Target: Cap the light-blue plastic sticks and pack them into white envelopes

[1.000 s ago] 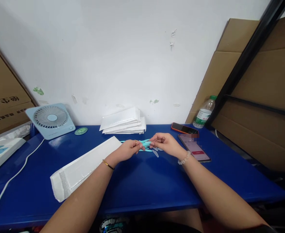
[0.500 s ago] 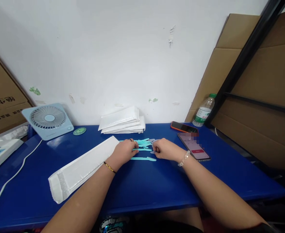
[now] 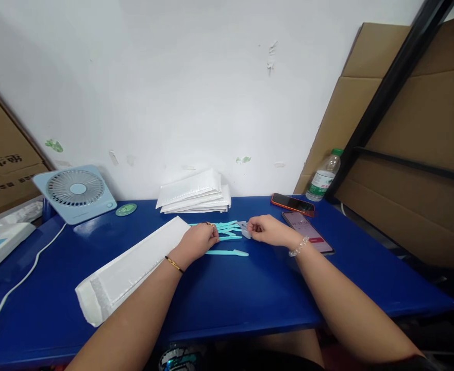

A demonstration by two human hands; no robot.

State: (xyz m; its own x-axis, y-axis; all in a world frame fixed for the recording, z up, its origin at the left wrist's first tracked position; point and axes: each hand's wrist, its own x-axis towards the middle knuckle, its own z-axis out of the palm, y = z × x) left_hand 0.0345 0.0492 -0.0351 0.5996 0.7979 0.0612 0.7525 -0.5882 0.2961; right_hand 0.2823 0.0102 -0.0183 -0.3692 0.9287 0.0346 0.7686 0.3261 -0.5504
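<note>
Pinching a slim turquoise plastic stick (image 3: pixel 231 238), the left hand (image 3: pixel 199 240) seemingly steadies it; the right hand (image 3: pixel 270 230) is curled, contents unclear.

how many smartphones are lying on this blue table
2. The orange-edged smartphone, screen dark, lies near the green-capped bottle; the smartphone with a lit screen lies nearer the person, partly hidden behind the right wrist. I see no others.

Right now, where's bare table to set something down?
Free: table front, between left forearm and right forearm, from lone stick to near edge. Also between white cable and long envelope, and between envelope stack and orange-edged phone. Crowded: around left hand and right hand, bunched sticks and grey pieces; back right, orange-edged phone, grey phone, bottle.
</note>
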